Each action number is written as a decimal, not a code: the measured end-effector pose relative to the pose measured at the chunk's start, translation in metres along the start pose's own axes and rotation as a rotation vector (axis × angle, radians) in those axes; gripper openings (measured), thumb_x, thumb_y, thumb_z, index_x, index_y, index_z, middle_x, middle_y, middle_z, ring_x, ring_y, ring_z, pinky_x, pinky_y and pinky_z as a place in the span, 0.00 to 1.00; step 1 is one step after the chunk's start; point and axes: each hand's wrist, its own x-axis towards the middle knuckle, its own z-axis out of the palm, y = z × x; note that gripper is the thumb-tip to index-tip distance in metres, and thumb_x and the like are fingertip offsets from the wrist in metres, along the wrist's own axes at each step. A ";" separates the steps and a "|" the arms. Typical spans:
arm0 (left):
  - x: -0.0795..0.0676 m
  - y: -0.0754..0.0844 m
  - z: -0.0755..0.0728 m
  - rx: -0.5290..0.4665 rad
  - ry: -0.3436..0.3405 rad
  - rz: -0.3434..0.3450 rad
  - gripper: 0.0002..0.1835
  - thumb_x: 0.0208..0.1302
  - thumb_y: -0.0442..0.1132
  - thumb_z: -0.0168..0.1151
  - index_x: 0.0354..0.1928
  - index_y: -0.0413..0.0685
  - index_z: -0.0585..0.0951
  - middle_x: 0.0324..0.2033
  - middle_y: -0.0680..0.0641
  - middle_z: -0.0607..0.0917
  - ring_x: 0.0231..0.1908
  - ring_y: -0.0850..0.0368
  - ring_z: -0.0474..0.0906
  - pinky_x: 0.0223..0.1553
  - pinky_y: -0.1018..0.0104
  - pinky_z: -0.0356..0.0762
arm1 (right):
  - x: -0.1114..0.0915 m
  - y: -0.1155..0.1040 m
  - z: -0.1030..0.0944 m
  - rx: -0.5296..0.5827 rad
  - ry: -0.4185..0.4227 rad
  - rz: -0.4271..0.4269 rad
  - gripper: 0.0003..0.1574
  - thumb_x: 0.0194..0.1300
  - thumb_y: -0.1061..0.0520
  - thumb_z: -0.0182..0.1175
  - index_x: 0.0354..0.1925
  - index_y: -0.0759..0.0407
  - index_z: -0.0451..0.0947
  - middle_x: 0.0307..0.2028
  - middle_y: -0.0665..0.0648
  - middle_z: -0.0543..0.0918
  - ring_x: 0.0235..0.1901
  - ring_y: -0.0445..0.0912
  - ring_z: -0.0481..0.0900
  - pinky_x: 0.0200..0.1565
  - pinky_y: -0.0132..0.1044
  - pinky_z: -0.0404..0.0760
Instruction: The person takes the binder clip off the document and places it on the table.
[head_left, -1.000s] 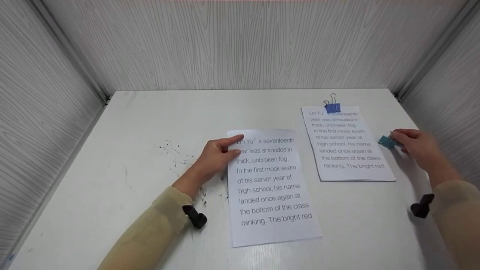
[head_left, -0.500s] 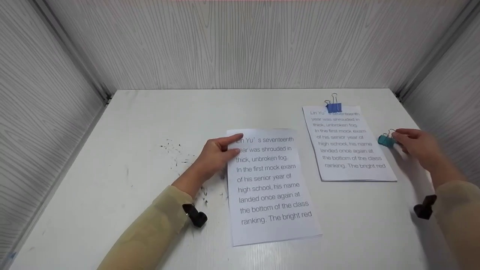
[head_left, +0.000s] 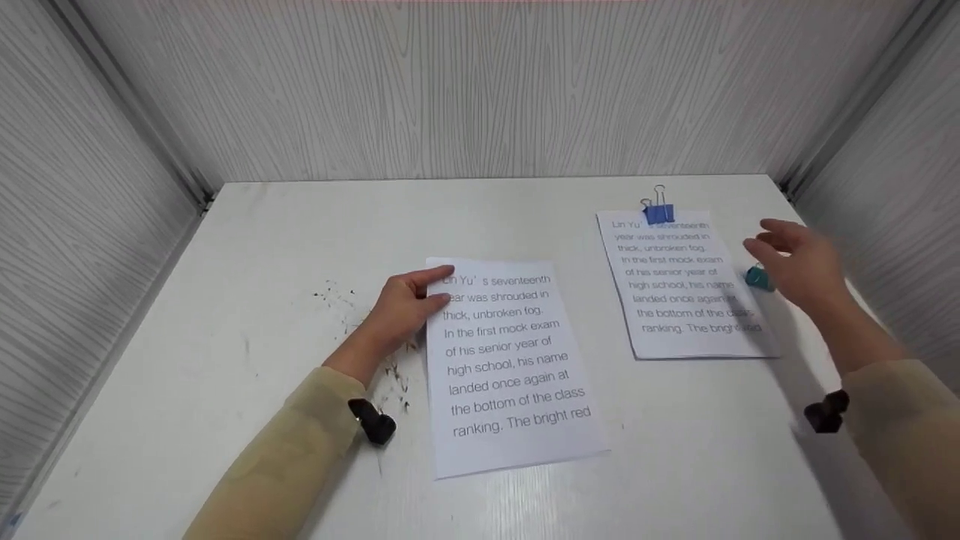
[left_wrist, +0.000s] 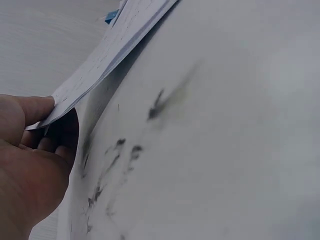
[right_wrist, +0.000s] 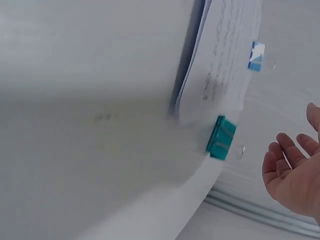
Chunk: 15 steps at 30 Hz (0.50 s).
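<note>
In the head view my left hand (head_left: 397, 311) pinches the upper left edge of a stack of printed paper (head_left: 517, 375), thumb on top. The left wrist view shows the thumb over the sheets, the edge lifted and the other fingers curled beneath. My right hand (head_left: 806, 266) is raised at the right with relaxed fingers and holds nothing. Just below it stands a teal binder clip (head_left: 759, 278) on the table; in the right wrist view that teal clip (right_wrist: 221, 138) is apart from the fingers. A second printed stack (head_left: 679, 292) lies beside it, a blue binder clip (head_left: 660, 214) on its top edge.
The white table (head_left: 360, 217) has dark scuff marks left of the near stack. Wood-grain panels (head_left: 487, 90) enclose it at the back and both sides.
My right hand has let go of the teal binder clip, leaving it on the table, and has risen up and left. The left hand keeps its pinch; the whole view has shifted slightly.
</note>
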 end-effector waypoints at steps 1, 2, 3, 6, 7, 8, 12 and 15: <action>0.001 -0.001 -0.002 0.015 0.002 -0.001 0.28 0.76 0.33 0.64 0.75 0.52 0.76 0.62 0.46 0.85 0.50 0.51 0.88 0.46 0.68 0.85 | -0.002 -0.008 0.006 -0.012 -0.003 -0.030 0.50 0.79 0.31 0.53 0.83 0.57 0.58 0.73 0.72 0.71 0.75 0.68 0.64 0.69 0.66 0.69; 0.001 -0.002 -0.004 0.034 0.002 -0.001 0.28 0.76 0.33 0.64 0.75 0.52 0.76 0.62 0.46 0.85 0.50 0.51 0.88 0.47 0.68 0.85 | -0.005 -0.016 0.012 -0.020 -0.007 -0.059 0.49 0.79 0.32 0.54 0.83 0.57 0.59 0.73 0.71 0.72 0.75 0.68 0.64 0.69 0.67 0.68; 0.002 -0.002 -0.006 0.053 0.001 0.001 0.28 0.76 0.33 0.64 0.76 0.51 0.76 0.62 0.46 0.85 0.49 0.52 0.87 0.48 0.67 0.84 | -0.008 -0.024 0.018 -0.025 -0.014 -0.086 0.48 0.79 0.33 0.55 0.82 0.57 0.60 0.72 0.71 0.72 0.74 0.68 0.66 0.69 0.67 0.69; 0.004 0.000 -0.008 0.132 0.013 0.009 0.30 0.75 0.34 0.65 0.76 0.49 0.74 0.62 0.46 0.85 0.51 0.51 0.86 0.54 0.64 0.82 | -0.019 -0.046 0.036 -0.048 -0.048 -0.167 0.46 0.78 0.35 0.60 0.81 0.57 0.64 0.72 0.68 0.75 0.71 0.66 0.70 0.67 0.64 0.72; 0.003 0.002 -0.009 0.171 0.021 0.007 0.30 0.75 0.36 0.66 0.77 0.49 0.74 0.63 0.46 0.84 0.53 0.51 0.85 0.57 0.62 0.81 | -0.023 -0.053 0.042 -0.050 -0.065 -0.194 0.45 0.78 0.36 0.61 0.80 0.56 0.65 0.71 0.68 0.75 0.71 0.66 0.71 0.68 0.63 0.72; 0.002 0.004 -0.009 0.220 0.031 0.002 0.31 0.75 0.37 0.66 0.78 0.50 0.73 0.65 0.45 0.83 0.57 0.50 0.83 0.61 0.59 0.79 | -0.027 -0.059 0.049 -0.055 -0.080 -0.218 0.44 0.77 0.37 0.62 0.80 0.56 0.66 0.71 0.66 0.75 0.70 0.64 0.72 0.67 0.62 0.73; -0.005 0.014 -0.006 0.482 0.088 -0.003 0.37 0.74 0.45 0.67 0.81 0.52 0.68 0.79 0.43 0.67 0.77 0.46 0.64 0.77 0.51 0.62 | -0.046 -0.081 0.075 -0.083 -0.148 -0.303 0.42 0.76 0.38 0.65 0.78 0.54 0.70 0.72 0.62 0.76 0.70 0.62 0.73 0.67 0.61 0.75; -0.018 0.024 0.003 0.692 0.093 0.024 0.40 0.73 0.49 0.67 0.82 0.50 0.65 0.83 0.40 0.56 0.83 0.42 0.48 0.80 0.46 0.52 | -0.064 -0.095 0.094 -0.108 -0.194 -0.380 0.41 0.74 0.41 0.68 0.77 0.54 0.71 0.73 0.61 0.76 0.72 0.62 0.72 0.69 0.61 0.72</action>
